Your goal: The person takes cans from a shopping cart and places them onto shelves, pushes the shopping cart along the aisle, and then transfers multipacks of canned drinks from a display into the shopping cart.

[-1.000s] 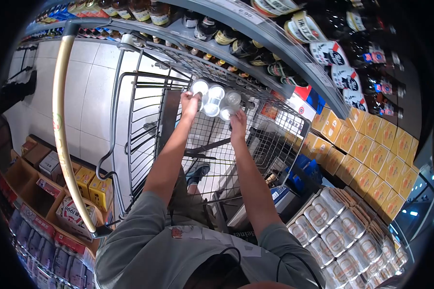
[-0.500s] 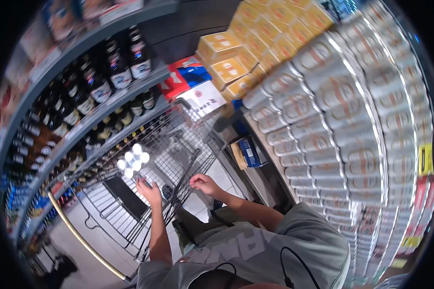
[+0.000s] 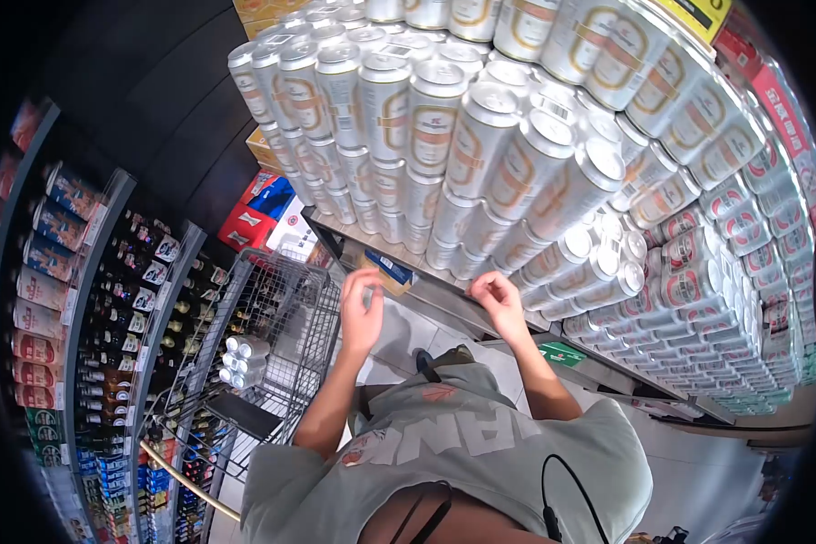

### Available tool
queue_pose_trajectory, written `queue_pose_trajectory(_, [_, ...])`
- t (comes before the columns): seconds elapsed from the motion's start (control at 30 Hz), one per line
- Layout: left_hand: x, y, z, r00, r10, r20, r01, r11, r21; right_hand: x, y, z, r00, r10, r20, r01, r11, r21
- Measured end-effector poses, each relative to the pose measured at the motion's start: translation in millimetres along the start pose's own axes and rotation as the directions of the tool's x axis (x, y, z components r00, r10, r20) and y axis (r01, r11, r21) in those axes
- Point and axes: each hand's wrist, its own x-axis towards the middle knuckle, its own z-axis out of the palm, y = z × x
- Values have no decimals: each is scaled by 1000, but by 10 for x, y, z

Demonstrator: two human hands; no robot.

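My left hand is raised between the cart and the stacked cans, its fingers loosely curled and apart, holding nothing. To the right, my right hand hovers in front of the lower cans with bent fingers and nothing visible in it. A tall stack of silver cans with orange and gold labels stands beyond both hands. Inside the wire shopping cart at the left lies a pack of silver cans, which neither hand touches.
Shelves of bottles run along the left. Red, blue and white boxes sit behind the cart. More cans with red labels are stacked at the right. The cart's yellowish handle is at the lower left.
The can pack that both hands held is now in the cart, released. My body and view have turned right towards the stacked cans, and my hands have moved away from the cart.
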Motion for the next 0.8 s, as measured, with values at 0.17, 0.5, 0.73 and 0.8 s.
queue_pose_trajectory(0.17, [1041,1283,150,862,499,-91,-491,865,101,6,-988,-289,765,-563,-312,500,825,-263])
queue_pose_trajectory(0.5, [2063,2012,1110,672,602,-431,-577,791,205,668,-1845,-119,606,-502,-617,504,842,-190])
queue_pose_trajectory(0.73, [2146,1936,1205,647,588,-485,-565,797,212,941,-1822,-24,544,-478,-690,528,834,-161])
queue_pose_trajectory(0.8, [2135,1937,1185,652,580,-488,-565,801,198,1001,-1788,-61,526,-513,-679,565,807,-173])
